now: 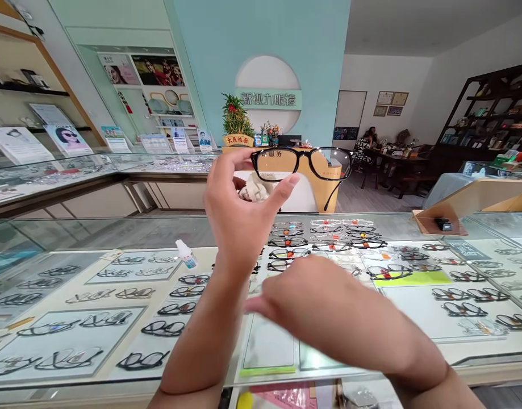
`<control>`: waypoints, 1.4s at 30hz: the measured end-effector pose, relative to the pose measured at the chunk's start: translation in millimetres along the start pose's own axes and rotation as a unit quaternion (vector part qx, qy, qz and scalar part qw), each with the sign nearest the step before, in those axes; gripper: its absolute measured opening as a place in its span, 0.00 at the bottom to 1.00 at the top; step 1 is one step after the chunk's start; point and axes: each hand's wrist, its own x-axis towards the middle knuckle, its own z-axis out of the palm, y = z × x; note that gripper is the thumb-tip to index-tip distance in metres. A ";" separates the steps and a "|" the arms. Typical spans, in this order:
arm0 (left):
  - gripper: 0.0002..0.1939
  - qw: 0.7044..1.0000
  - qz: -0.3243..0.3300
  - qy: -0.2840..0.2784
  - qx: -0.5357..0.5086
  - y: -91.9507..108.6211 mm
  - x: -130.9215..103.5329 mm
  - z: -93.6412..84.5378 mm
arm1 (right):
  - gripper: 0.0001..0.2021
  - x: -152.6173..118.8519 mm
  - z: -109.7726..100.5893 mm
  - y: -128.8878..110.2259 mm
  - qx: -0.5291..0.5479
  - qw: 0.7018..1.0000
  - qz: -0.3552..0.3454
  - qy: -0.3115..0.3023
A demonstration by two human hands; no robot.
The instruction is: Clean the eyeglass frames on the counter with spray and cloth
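My left hand (239, 210) is raised in the middle of the view, closed on a pair of black-framed eyeglasses (304, 154) by their left end. The lenses face me, and one temple hangs down at the right. A crumpled whitish cloth (257, 188) is bunched between the thumb and fingers of the same hand, below the glasses. My right hand (303, 292) is lower, bent at the wrist over the glass counter, and somewhat blurred. One digit points left near my left forearm; the other fingers are hidden. A small white spray bottle (186, 254) stands on the counter to the left.
Rows of eyeglass frames (163, 328) lie under and on the glass counter (226, 372). At the right stands a wooden-framed stand (442, 218). Behind are a reception desk (329, 193), a plant (237, 119) and another display counter (158, 170). People sit at a far table.
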 end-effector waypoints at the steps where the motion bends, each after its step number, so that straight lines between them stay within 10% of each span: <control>1: 0.32 1.000 0.000 0.003 -0.003 0.5 0.5 0.1 | 0.29 -10.4 -10.8 12.2 -0.005 0.999 0.042 -0.007; 7: 0.31 1.000 -0.012 0.005 -0.021 3.0 -1.0 1.8 | 0.28 -52.6 -49.5 60.1 -0.013 0.970 0.182 0.162; 15: 0.30 0.999 -0.019 -0.001 -0.040 6.9 -3.5 -0.8 | 0.28 -36.1 -38.3 87.1 0.017 0.909 0.156 0.387; 42: 0.42 0.998 0.061 0.028 0.009 -8.7 -11.6 14.9 | 0.25 -15.4 -32.5 111.9 0.139 0.888 0.147 0.413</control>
